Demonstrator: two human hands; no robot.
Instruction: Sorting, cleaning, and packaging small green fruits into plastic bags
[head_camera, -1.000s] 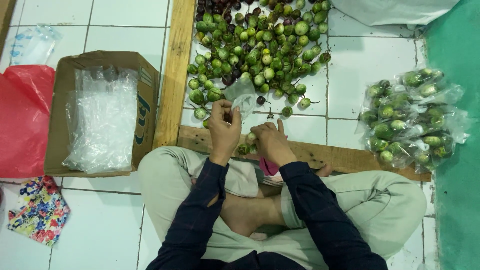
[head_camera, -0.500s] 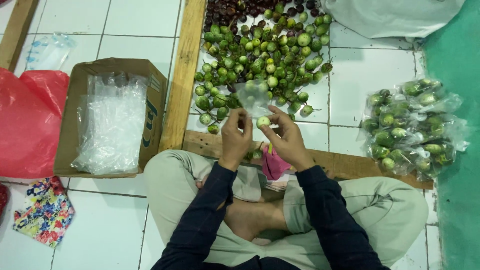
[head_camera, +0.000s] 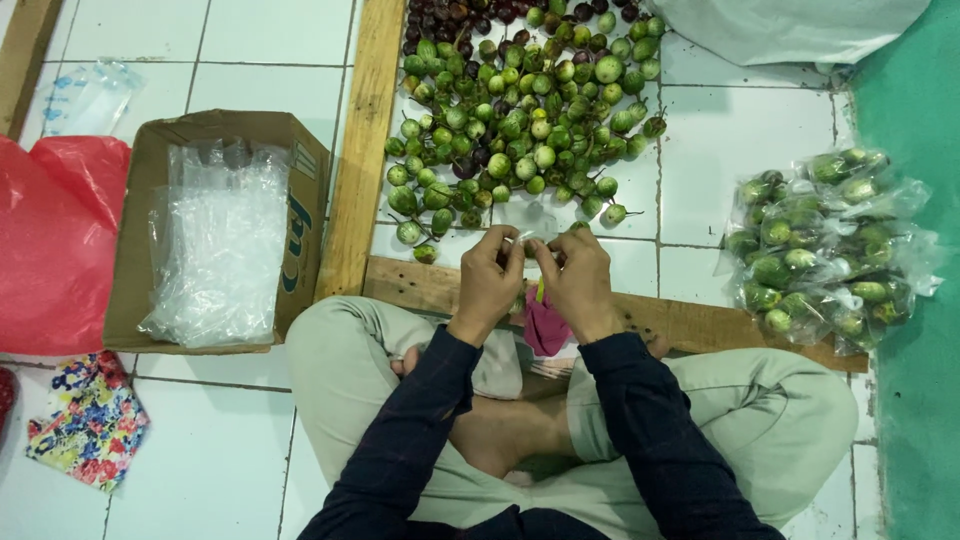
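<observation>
1. The tiled floor (head_camera: 250, 40) carries everything; a person sits cross-legged on it, dark sleeves reaching forward.
2. A wooden frame (head_camera: 355, 170) borders a spread of small green fruit (head_camera: 520, 120), with darker purple ones at the far end.
3. A cardboard box (head_camera: 215, 225) lies left of the frame, with a stack of clear bags (head_camera: 220, 250) in it; a red bag (head_camera: 50, 240) touches its left side.
4. A heap of filled bags (head_camera: 825, 245) of green fruit sits well to the right, beside a green mat (head_camera: 920, 300).
5. A floral cloth (head_camera: 85, 425) lies near the left knee.
6. The left hand (head_camera: 488, 280) and right hand (head_camera: 575, 280) are raised just above the near plank of the frame, close together.
7. A small clear bag (head_camera: 530, 222) is between them, just in front of the nearest fruit — both hands' fingers are bent and pinching its lower edge.
8. A pink item (head_camera: 545, 325) shows under the hands — what it is I cannot tell.
</observation>
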